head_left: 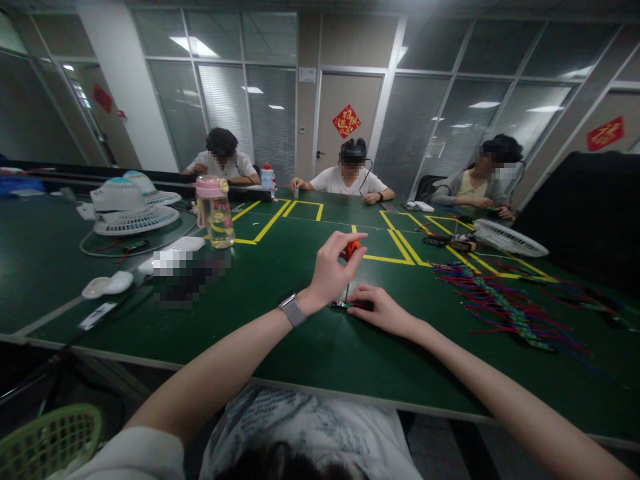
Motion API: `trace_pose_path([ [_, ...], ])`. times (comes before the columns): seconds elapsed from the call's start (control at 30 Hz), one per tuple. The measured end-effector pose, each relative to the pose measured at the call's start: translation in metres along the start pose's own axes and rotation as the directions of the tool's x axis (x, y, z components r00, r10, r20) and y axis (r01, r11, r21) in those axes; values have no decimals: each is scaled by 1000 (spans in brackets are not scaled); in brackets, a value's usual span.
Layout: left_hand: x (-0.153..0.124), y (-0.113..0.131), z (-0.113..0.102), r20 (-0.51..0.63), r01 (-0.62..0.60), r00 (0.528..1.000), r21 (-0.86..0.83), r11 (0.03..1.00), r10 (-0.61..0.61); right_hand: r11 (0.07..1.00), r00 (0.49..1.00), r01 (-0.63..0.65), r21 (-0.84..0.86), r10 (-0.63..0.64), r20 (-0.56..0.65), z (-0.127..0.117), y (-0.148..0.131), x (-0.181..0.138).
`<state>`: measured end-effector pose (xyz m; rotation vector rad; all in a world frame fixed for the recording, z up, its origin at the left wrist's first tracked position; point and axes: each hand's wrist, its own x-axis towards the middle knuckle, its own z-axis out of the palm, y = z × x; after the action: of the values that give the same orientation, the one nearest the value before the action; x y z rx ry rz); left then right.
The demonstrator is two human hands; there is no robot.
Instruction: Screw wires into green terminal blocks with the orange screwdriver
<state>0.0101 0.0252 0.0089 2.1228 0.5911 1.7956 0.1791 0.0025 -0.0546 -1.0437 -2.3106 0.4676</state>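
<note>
My left hand (330, 270), with a watch on its wrist, is closed round the orange handle of a screwdriver (355, 247). The tool stands nearly upright, its thin shaft pointing down at a small circuit board (340, 305). Whether the tip touches the board is too small to tell. Low on the table, my right hand (380, 310) has its fingertips closed at the board's right edge, near some dark wires. A small pale patch shows behind the shaft, partly hidden by my fingers.
Several wired circuit boards (515, 310) lie in a row at right. A pink-lidded bottle (217, 217), white fans (133, 207) and a white case (107, 285) are at left. Another fan (510, 238) lies at right. Three people sit across the green table (280, 353).
</note>
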Motion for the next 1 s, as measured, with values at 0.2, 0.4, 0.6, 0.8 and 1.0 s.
trace_pose_path([
  [0.2,0,3,-3,-3,-23,1000,28,999,23,1000,1000,-10,-8,10,0,0,-1,0],
  [0.4,-1,0,-4,29,31,999,-55,998,-29,1000,1000,-8,2,8,6,0,-2,0],
  [0.6,-1,-4,0,37,66,997,-86,994,-63,1000,1000,-1,-13,1,1,0,-1,0],
  [0.8,0,-3,1,35,33,999,-59,998,-31,1000,1000,-4,-6,4,5,0,-1,0],
  [1.0,0,-2,0,21,16,1000,-21,1000,-16,1000,1000,-8,-17,8,15,-1,-3,-1],
])
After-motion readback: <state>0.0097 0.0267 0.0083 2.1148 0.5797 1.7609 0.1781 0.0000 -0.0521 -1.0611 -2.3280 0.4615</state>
